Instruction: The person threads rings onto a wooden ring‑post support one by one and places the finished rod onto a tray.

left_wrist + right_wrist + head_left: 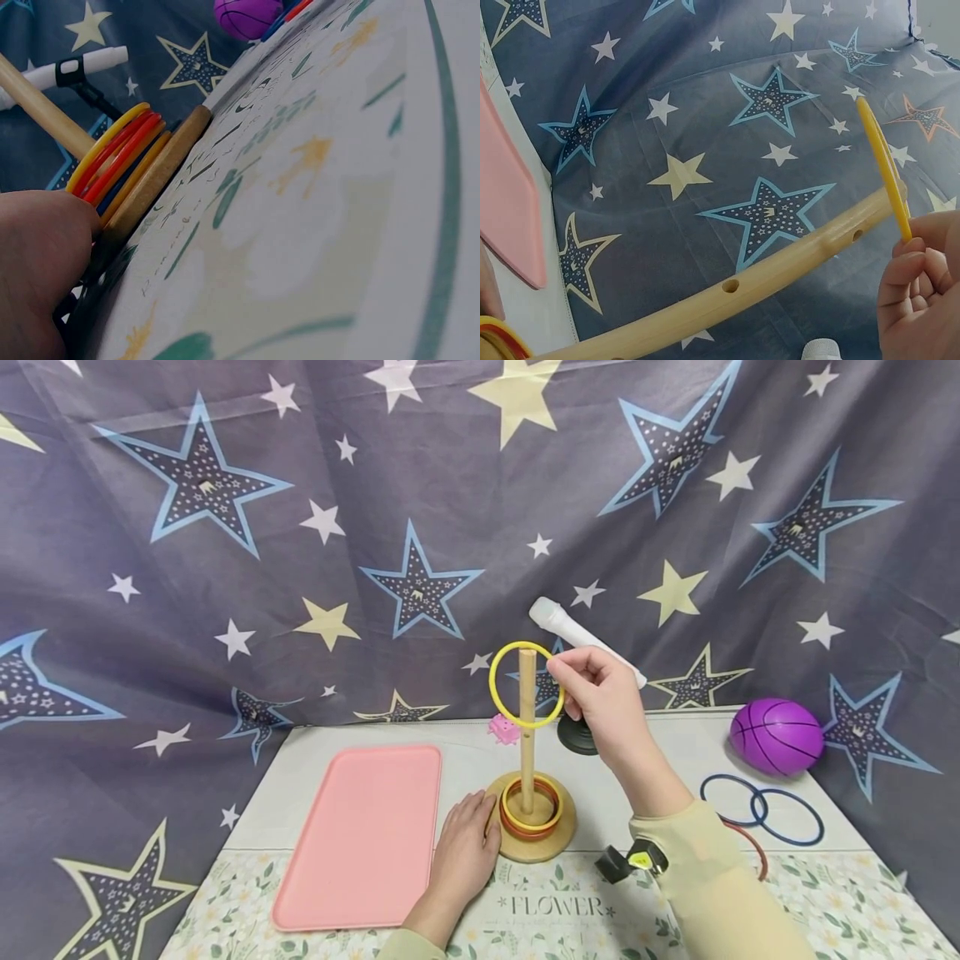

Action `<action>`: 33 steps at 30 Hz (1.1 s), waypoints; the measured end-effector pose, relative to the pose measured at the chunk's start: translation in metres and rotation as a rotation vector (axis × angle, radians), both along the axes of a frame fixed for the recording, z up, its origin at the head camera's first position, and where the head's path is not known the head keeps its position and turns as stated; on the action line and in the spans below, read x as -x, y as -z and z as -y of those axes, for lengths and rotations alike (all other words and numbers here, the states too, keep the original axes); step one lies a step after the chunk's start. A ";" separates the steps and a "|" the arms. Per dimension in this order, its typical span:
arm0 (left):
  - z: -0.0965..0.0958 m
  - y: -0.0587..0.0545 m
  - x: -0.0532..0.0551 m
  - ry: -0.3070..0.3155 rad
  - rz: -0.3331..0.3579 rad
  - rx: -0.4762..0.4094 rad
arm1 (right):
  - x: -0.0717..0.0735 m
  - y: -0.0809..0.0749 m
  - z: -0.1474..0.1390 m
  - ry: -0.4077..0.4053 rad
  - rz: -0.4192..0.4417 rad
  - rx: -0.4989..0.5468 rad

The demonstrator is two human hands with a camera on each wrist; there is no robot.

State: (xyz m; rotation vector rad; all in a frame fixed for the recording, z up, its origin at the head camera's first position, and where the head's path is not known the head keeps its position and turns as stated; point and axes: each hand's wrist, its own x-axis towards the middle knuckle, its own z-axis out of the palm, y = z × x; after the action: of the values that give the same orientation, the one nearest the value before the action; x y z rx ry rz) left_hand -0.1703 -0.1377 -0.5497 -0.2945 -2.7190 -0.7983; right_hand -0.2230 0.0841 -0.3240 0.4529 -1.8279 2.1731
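Observation:
My right hand (600,693) pinches a yellow ring (492,692) between thumb and fingertips at the top of a wooden post (528,693). In the right wrist view the ring (883,154) appears nearly edge-on by the post's tip; whether it encircles the post I cannot tell. Several stacked rings (124,154), yellow, red, orange and blue, lie around the post's foot on the round wooden base (528,852). My left hand (467,843) rests with extended fingers against the left side of that base.
A pink tray (360,843) lies left of the stand. Behind it are a white microphone (581,635) on a black stand (576,737) and a small pink toy (504,729). At right sit a purple ball (777,737), two dark blue rings (787,839) and a red ring (757,847).

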 end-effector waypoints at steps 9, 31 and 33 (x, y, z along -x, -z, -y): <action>0.000 -0.001 0.000 0.002 -0.005 -0.001 | 0.003 0.001 0.004 0.014 0.008 0.032; -0.002 -0.002 0.000 -0.006 0.021 0.018 | 0.005 0.061 -0.002 0.032 0.195 0.021; -0.002 -0.001 0.000 -0.006 0.026 0.019 | 0.005 0.064 -0.002 0.035 0.193 0.032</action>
State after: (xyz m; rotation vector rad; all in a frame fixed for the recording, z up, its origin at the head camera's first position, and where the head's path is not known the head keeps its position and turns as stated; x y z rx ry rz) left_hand -0.1704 -0.1357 -0.5483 -0.2814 -2.7517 -0.7810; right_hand -0.2284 0.0858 -0.3884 0.2091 -1.8780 2.2887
